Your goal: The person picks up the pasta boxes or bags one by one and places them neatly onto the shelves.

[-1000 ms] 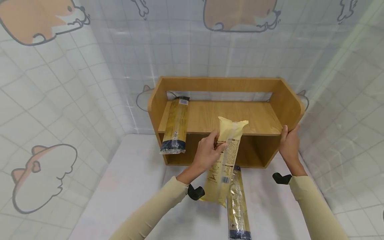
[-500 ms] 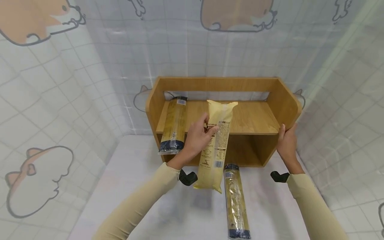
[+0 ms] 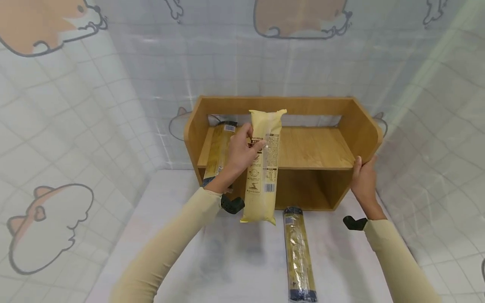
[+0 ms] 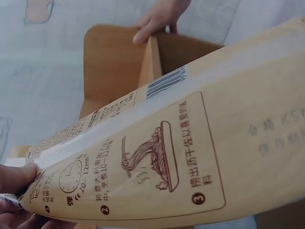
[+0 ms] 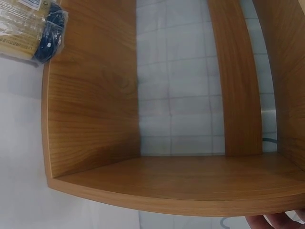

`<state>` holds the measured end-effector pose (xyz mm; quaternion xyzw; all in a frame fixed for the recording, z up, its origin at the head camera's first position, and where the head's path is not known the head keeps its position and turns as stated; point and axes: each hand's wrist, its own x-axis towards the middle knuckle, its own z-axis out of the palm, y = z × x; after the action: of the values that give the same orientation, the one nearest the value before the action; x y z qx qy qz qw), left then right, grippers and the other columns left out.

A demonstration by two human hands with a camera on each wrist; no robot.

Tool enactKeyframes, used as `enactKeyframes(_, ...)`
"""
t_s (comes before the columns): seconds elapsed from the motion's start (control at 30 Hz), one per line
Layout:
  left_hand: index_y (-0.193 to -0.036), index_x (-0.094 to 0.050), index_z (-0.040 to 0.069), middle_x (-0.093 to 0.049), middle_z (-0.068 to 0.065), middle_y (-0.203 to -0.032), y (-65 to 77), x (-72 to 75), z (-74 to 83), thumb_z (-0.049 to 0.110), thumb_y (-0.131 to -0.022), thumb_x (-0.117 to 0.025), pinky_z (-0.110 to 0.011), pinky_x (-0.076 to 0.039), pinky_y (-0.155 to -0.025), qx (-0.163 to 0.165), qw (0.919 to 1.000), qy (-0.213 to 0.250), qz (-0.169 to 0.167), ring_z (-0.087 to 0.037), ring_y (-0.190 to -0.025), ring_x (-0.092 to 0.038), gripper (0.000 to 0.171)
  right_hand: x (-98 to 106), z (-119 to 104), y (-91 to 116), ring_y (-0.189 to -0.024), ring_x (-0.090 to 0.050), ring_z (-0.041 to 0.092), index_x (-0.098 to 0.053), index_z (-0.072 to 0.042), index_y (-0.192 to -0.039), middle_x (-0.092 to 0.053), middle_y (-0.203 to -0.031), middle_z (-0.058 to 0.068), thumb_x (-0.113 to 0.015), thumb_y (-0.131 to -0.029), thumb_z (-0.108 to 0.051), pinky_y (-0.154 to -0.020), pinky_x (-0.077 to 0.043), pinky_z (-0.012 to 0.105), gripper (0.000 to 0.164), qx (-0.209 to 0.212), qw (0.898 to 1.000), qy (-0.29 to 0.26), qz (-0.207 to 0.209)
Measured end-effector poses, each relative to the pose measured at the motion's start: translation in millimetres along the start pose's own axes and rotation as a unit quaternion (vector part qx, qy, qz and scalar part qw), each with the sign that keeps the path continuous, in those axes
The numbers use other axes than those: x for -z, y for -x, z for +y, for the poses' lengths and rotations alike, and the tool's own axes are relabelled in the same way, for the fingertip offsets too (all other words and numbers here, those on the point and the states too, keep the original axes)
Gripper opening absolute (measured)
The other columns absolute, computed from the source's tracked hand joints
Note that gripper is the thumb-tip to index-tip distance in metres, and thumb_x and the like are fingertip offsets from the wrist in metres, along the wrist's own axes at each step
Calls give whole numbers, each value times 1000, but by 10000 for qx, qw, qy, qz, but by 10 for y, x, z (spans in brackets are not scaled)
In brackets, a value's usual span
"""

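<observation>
Tiled, cartoon-printed walls close in my white counter. On it stands the wooden shelf, my landmark. My right hand clasps its right front edge. My left hand, fingers clamped, holds the pale noodle pack upright before the shelf's left half, beside a darker pack already lying there. I'd keep the pack level and clear of that neighbour. Another pack lies before the shelf.

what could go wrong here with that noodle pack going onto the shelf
The left hand grips the pale yellow noodle pack near its upper half, so the long lower end hangs free and might swing into the wooden shelf edge. The dark noodle pack already overhangs the shelf front and could be knocked off. The right hand only steadies one side panel, so a hard push may shift the shelf.
</observation>
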<state>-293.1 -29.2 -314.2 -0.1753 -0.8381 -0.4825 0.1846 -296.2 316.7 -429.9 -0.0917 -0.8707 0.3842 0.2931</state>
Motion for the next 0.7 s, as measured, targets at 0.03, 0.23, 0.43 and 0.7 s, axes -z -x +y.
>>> enactKeyframes(0.03,-85,-35,6,-49,-7,-76,-34,33,-12,22,-83,-64,-20,-37,-42,25,10000,-51,24,-10,-45,-51,33,-1,-7,0,-86,-52,47,-24,-3,-127,-50,-87,31,-24,-97,-39,-71,-38,56,47,9,10000,-15,-21)
enactKeyframes(0.23,-83,-34,4,-35,-4,-72,-206,194,-77,19,-80,-67,-21,-25,-43,161,9994,-253,161,-11,-45,-28,36,6,-30,21,-86,-53,45,-23,-3,-128,-49,-88,28,-23,-97,-38,-71,-40,55,47,49,10000,-28,-77)
enactKeyframes(0.43,-82,-33,6,-29,-2,-65,-327,282,-146,21,-80,-67,-24,-24,-50,454,9975,-510,170,-15,-53,-28,37,24,-34,5,-83,-51,45,-24,-3,-127,-47,-85,28,-25,-97,-37,-70,-37,55,45,156,9999,-36,50)
enactKeyframes(0.7,-82,-30,7,-27,-2,-70,-385,359,-300,20,-82,-65,-26,-26,-51,1026,9947,-97,34,-16,-58,-29,38,0,-36,28,-95,-51,46,-22,-3,-130,-50,-97,33,-25,-97,-37,-81,-38,56,47,62,9999,-108,-104)
